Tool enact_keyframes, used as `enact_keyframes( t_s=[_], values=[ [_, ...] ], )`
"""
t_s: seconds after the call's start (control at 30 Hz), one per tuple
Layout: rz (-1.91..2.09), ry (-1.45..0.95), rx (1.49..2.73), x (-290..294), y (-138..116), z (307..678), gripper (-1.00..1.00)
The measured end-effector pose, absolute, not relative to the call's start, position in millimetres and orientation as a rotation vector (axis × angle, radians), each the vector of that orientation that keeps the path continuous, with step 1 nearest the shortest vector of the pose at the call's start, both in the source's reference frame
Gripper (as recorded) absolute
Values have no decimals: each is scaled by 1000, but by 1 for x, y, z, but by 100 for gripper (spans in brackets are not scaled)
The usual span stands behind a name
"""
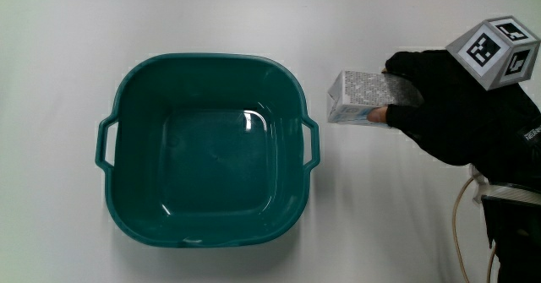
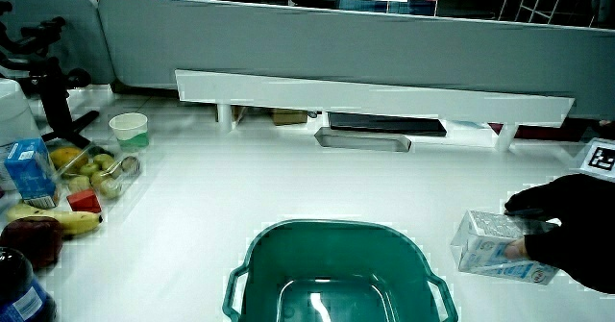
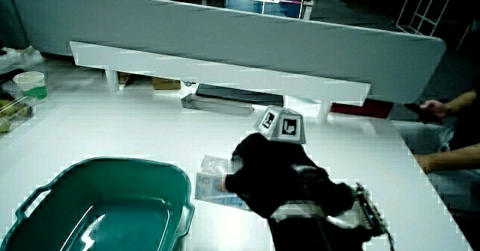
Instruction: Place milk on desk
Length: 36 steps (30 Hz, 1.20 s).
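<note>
A small milk carton (image 1: pixel 362 98), white with a grey speckled face and blue print, lies on its side on the white table beside the green basin (image 1: pixel 203 152). The gloved hand (image 1: pixel 448 106) wraps its fingers over the carton's end, thumb under it. Both side views show the carton (image 2: pixel 495 245) (image 3: pixel 215 182) lying at table level with the hand (image 2: pixel 567 231) (image 3: pixel 274 172) closed around it. The basin looks empty inside.
In a side view, a paper cup (image 2: pixel 129 128), a tub of fruit (image 2: pixel 96 166), a blue carton (image 2: pixel 29 168), a banana and other items (image 2: pixel 38 224) stand at the table's edge. A low grey partition (image 2: pixel 365 43) and white shelf (image 2: pixel 375 96) run along the table.
</note>
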<state>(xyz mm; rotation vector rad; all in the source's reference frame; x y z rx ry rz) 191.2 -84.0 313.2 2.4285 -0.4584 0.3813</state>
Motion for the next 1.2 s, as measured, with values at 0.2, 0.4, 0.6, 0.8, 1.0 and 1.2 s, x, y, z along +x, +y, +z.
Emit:
enact_keyframes(
  t_s=[0.2,0.4,0.6,0.8,1.0,1.2],
  values=[
    [350,-420,2421,198,-84,327,0],
    [316,-356,2402,205,-85,348,0],
    [276,-321,2382,207,-85,370,0],
    [259,-292,2355,209,-84,396,0],
    [243,-275,2330,210,-81,412,0],
    [261,-273,2340,211,-78,419,0]
  ],
)
